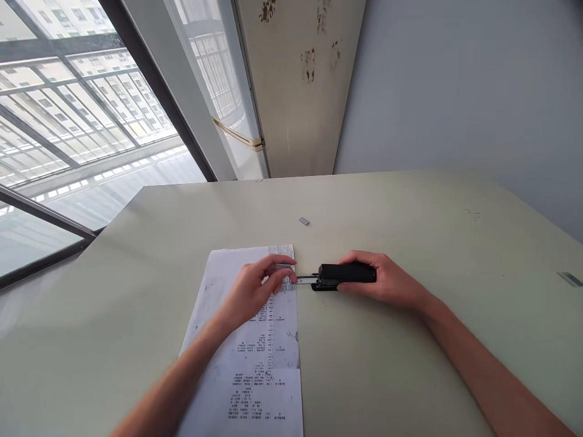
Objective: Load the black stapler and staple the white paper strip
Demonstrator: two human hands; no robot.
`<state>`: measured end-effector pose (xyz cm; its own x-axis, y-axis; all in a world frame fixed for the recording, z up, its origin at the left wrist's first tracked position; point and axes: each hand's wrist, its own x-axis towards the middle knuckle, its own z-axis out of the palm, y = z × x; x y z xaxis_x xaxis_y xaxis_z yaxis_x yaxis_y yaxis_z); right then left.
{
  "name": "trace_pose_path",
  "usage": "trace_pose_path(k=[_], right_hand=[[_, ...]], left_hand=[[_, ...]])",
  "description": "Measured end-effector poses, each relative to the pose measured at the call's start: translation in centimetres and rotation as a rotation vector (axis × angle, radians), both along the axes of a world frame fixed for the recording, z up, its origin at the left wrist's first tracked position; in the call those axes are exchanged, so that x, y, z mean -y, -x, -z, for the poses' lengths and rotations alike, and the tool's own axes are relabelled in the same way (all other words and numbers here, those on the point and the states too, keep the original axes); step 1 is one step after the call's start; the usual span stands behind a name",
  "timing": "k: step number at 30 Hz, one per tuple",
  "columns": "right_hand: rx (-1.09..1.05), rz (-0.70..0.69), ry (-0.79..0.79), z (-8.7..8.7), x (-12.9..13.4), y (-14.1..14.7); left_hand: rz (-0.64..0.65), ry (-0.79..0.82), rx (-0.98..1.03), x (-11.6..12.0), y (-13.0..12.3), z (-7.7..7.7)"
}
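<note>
My right hand (380, 279) is wrapped round a black stapler (348, 272) that lies level, its narrow metal tray (307, 280) sticking out to the left. At the outer end of that tray, the thumb and forefinger of my left hand (257, 285) are pinched together. A thin grey edge shows between these fingers; I cannot make out whether it is part of the tray or a separate strip. Under my left hand lies a stack of white printed sheets (255, 382), its right edge just short of the stapler. Beyond the hands, a small grey staple strip (303, 221) rests on the table.
The pale table (410, 370) reaches to a window (91, 103) at the left and a grey wall (455, 91) at the right. Behind it stands a stained beige panel (303, 115) with a gold handle (237, 135). A small dark rectangular patch (570, 279) is at the far right.
</note>
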<state>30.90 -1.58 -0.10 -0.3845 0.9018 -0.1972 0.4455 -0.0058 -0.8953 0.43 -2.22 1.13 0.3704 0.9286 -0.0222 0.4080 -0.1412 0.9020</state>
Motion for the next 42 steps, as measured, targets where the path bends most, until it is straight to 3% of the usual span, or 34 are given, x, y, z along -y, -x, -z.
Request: trace_pose_path(k=[5,12,19,26,42], right_hand=[[-0.009,-0.002,0.009,-0.1,0.1,0.0],[-0.005,0.004,0.015,-0.3,0.1,0.0],[0.014,0.014,0.005,-0.2,0.0,0.0],[0.002,0.016,0.012,-0.5,0.0,0.0],[-0.005,0.011,0.001,-0.3,0.0,-0.1]], left_hand=[[0.04,-0.223,-0.2,0.2,0.2,0.3],[0.096,-0.266,-0.203,0.1,0.1,-0.2],[0.058,-0.493,-0.212,-0.2,0.1,0.5],[0.062,-0.458,-0.233,0.0,-0.5,1.3],[0.039,-0.439,-0.256,0.4,-1.1,1.0]])
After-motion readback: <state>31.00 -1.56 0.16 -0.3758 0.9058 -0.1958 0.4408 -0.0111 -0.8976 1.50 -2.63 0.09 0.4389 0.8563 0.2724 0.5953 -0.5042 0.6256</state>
